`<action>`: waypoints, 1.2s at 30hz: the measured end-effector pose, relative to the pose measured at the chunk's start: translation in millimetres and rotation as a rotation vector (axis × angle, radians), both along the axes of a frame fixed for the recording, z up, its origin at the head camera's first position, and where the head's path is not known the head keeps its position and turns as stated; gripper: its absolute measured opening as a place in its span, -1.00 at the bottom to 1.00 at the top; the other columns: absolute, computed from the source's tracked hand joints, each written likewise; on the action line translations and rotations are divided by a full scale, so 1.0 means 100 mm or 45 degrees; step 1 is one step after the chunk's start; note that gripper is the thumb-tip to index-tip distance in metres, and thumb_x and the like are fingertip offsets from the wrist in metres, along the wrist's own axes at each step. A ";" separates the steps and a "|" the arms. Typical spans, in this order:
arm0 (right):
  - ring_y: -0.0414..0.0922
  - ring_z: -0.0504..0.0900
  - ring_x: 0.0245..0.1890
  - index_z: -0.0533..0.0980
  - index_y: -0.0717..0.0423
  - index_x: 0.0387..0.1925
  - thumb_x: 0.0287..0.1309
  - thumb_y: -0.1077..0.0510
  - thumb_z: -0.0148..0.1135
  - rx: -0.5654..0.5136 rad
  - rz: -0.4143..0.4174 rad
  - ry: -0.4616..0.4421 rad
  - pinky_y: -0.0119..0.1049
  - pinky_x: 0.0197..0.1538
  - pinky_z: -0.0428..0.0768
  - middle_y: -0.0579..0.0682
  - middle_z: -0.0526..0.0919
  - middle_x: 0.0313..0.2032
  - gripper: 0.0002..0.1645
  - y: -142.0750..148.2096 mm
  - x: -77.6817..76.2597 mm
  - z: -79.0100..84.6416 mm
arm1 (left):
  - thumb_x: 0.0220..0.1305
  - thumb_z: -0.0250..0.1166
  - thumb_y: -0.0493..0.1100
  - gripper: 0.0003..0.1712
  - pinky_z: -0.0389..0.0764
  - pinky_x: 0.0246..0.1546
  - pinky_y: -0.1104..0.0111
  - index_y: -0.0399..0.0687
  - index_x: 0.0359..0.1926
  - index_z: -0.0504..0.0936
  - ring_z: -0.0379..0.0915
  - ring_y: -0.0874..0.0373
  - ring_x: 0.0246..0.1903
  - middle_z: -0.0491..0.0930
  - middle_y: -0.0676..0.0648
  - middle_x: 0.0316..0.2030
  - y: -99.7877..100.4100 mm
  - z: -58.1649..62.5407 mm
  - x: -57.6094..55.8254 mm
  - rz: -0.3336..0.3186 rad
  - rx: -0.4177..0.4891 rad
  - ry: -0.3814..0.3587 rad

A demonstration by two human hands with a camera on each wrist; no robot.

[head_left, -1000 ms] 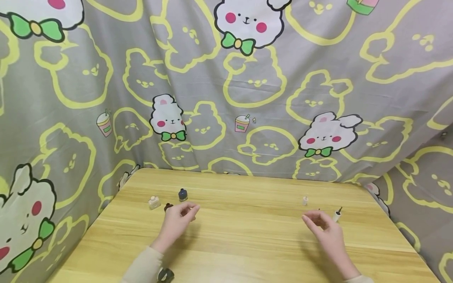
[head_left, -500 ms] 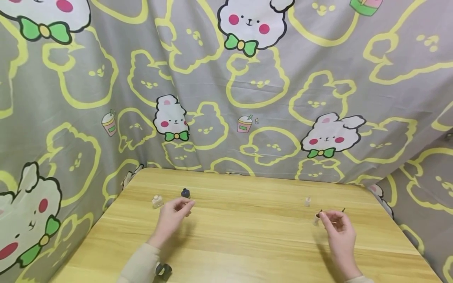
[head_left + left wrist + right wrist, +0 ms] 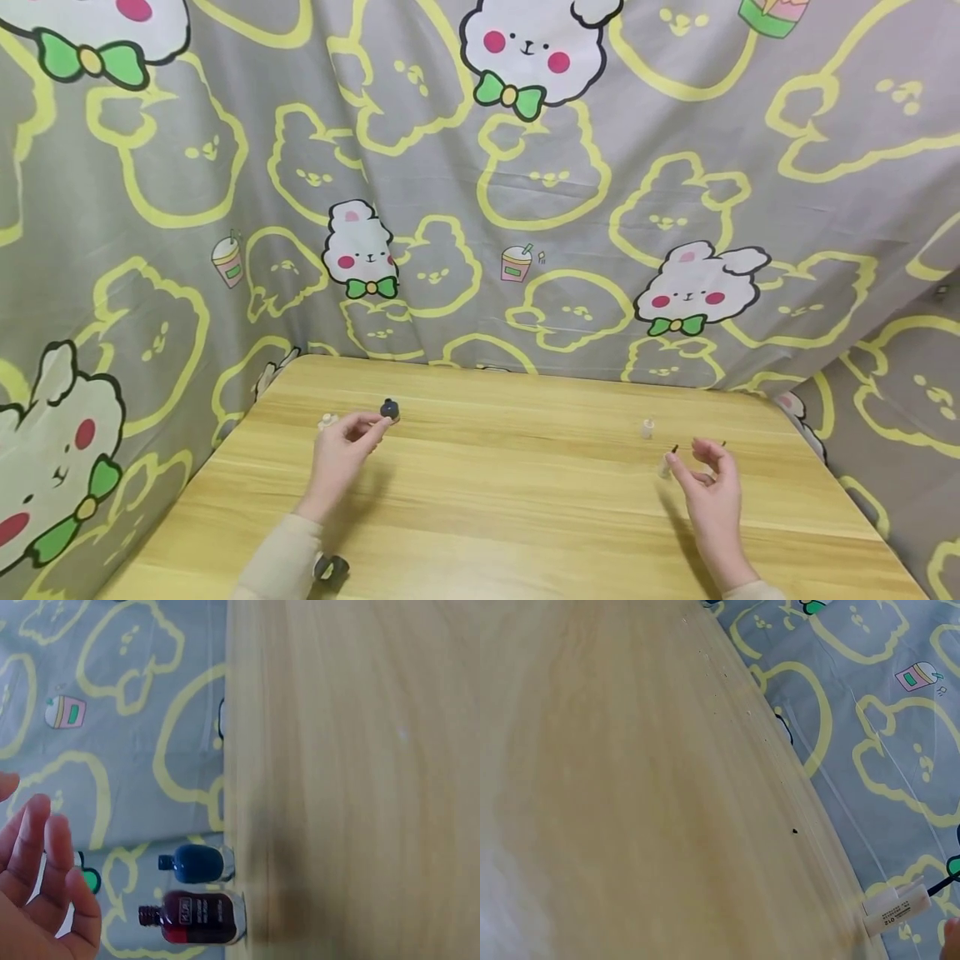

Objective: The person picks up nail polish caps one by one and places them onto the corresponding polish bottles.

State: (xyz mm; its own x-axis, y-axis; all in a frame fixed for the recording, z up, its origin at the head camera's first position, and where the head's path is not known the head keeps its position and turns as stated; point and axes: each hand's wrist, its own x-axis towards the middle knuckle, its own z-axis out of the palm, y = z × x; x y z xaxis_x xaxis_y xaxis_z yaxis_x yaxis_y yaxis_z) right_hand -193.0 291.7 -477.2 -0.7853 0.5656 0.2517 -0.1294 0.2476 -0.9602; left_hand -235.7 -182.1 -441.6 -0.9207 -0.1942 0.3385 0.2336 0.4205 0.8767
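My left hand hovers at the nail polish bottles with nothing held; the left wrist view shows its fingers relaxed and apart. In the head view a dark blue bottle overlaps its fingertips, and a white bottle is partly covered by it. A dark red bottle without a cap, hidden behind the hand in the head view, stands beside the blue one. My right hand has thumb and fingers spread, the thumb right at a white cap whose dark brush points up. This cap reads 012.
Another pale brush cap stands farther back on the wooden table. Behind my right hand a dark brush tip shows. Patterned grey curtains enclose the table's back and sides. A black object sits at my left sleeve.
My left hand has drawn left, now covering the dark red bottle and part of the white one. My right hand has shifted right to the caps, and its fingers have spread.
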 end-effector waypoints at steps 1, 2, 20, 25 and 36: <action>-0.36 0.35 -0.04 0.37 0.12 0.10 0.12 0.29 0.36 0.011 0.009 -0.029 -0.72 -0.15 0.38 -0.33 0.42 -0.07 -0.47 0.00 0.00 0.00 | 0.18 0.41 -0.09 -0.82 0.52 -0.48 0.49 -0.11 -0.32 0.72 0.52 0.26 -0.57 0.66 -0.08 -0.53 -0.01 0.00 0.00 0.014 0.012 0.003; -0.38 0.35 -0.03 0.35 0.15 0.14 0.13 0.27 0.35 0.028 0.018 -0.063 -0.73 -0.14 0.38 -0.34 0.41 -0.06 -0.45 0.01 0.00 0.00 | 0.17 0.42 -0.08 -0.82 0.52 -0.48 0.50 -0.11 -0.32 0.72 0.53 0.24 -0.58 0.67 -0.09 -0.53 -0.03 0.00 0.00 0.034 0.019 0.008; -0.50 0.33 -0.05 0.13 0.29 0.39 0.27 0.11 0.25 0.034 0.249 -0.302 -0.82 -0.11 0.37 -0.09 0.31 0.16 -0.20 0.08 -0.01 -0.04 | 0.18 0.40 0.03 -0.56 0.42 -0.14 0.51 -0.09 0.01 0.62 0.40 0.24 -0.14 0.61 -0.13 -0.04 -0.24 -0.11 -0.12 0.200 0.113 -0.206; -0.44 0.27 0.06 0.12 0.25 0.41 0.29 0.03 0.23 0.088 0.271 -0.366 -0.84 -0.07 0.26 0.06 0.27 0.26 -0.19 0.09 -0.01 -0.05 | 0.21 0.38 -0.01 -0.39 0.32 0.18 0.24 -0.16 0.21 0.46 0.31 -0.02 0.14 0.43 -0.26 0.22 -0.30 -0.14 -0.14 0.070 0.166 -0.323; -0.10 0.21 0.29 0.03 0.23 0.46 0.32 -0.03 0.19 0.094 0.379 -0.468 -0.65 0.13 0.31 0.20 0.17 0.41 -0.13 0.16 -0.02 -0.06 | 0.23 0.35 -0.15 -0.33 0.32 0.28 -0.02 -0.32 0.29 0.37 0.29 -0.22 0.21 0.37 -0.37 0.26 -0.35 -0.21 -0.13 -0.016 0.055 -0.464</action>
